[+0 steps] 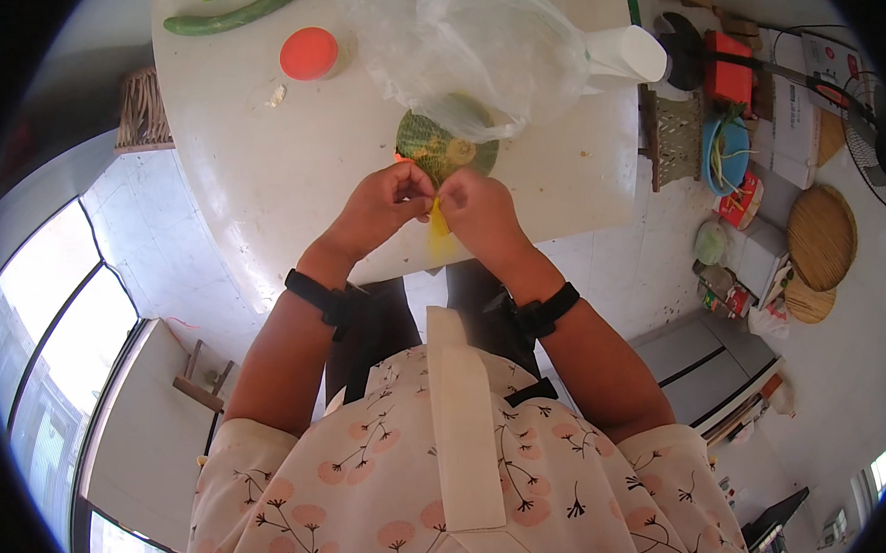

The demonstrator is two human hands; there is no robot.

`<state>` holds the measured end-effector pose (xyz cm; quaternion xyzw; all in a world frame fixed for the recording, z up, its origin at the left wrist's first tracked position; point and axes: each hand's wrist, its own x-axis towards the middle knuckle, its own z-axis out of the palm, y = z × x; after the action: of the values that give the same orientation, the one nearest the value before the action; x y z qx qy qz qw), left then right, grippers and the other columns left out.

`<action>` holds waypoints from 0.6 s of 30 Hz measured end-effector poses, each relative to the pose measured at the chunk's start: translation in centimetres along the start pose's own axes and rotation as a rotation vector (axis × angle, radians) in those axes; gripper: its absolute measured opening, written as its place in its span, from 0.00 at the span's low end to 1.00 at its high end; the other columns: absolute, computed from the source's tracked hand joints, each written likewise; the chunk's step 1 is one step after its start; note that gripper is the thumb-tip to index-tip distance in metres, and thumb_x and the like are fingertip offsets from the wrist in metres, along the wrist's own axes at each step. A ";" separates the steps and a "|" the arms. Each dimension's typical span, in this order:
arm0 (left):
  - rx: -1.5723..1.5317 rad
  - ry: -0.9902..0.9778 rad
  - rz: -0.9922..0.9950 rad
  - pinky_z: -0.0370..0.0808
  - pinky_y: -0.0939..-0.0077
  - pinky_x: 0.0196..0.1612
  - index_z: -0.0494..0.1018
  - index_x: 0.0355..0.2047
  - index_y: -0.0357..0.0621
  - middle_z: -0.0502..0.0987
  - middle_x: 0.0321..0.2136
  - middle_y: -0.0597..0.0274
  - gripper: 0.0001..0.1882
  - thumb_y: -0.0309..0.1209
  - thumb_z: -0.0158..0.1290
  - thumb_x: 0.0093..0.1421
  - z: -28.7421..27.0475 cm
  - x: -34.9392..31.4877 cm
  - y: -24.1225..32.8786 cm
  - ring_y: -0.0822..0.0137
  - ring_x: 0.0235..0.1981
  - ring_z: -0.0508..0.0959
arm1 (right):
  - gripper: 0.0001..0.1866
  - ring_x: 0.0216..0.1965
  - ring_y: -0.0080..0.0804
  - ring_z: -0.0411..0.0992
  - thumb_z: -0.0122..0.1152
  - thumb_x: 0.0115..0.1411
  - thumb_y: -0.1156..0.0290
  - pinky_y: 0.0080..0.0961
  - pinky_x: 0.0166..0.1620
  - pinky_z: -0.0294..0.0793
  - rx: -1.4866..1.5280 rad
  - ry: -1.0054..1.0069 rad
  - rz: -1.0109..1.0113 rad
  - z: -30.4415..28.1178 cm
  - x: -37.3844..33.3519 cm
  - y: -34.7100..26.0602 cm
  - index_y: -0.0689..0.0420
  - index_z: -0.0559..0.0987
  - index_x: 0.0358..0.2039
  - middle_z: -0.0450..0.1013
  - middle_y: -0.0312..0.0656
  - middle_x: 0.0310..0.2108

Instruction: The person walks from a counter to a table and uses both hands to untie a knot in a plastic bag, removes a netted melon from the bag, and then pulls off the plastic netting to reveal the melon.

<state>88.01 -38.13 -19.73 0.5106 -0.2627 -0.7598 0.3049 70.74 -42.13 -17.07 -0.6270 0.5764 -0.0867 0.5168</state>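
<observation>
in my remote view, the right hand [479,210], at the centre of the frame, has its fingertips drawn narrow on a yellow strip [441,234]; the left hand [387,205] curls its fingers just beside it, and i cannot tell whether it grips too. just above the hands, a round green squash [456,155] lies partly under a clear plastic bag [455,52]; i note a red lid [309,53] at upper left.
</observation>
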 end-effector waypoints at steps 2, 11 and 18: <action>0.050 0.010 -0.008 0.74 0.78 0.40 0.70 0.35 0.38 0.74 0.33 0.66 0.06 0.17 0.53 0.59 0.1 -0.1 0.5 0.74 0.34 0.75 | 0.05 0.24 0.42 0.76 0.60 0.53 0.74 0.34 0.29 0.75 -0.017 0.015 0.001 0.1 0.0 0.1 0.62 0.76 0.27 0.76 0.48 0.22; 0.048 0.103 0.058 0.77 0.79 0.36 0.72 0.32 0.36 0.77 0.28 0.62 0.03 0.19 0.55 0.57 0.1 -0.2 0.8 0.73 0.30 0.78 | 0.05 0.27 0.45 0.76 0.61 0.53 0.74 0.35 0.32 0.74 -0.003 0.041 -0.009 0.2 0.1 -0.3 0.62 0.75 0.26 0.76 0.48 0.24; 0.290 0.128 0.077 0.76 0.81 0.37 0.71 0.31 0.36 0.75 0.28 0.66 0.04 0.20 0.56 0.55 0.7 0.0 0.0 0.76 0.30 0.76 | 0.05 0.28 0.46 0.76 0.61 0.53 0.75 0.36 0.33 0.75 -0.035 0.021 0.037 0.6 -0.1 0.3 0.62 0.76 0.26 0.76 0.48 0.25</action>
<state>87.32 -38.09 -19.48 0.5861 -0.3691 -0.6675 0.2731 70.94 -41.64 -17.48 -0.6244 0.5946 -0.0735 0.5012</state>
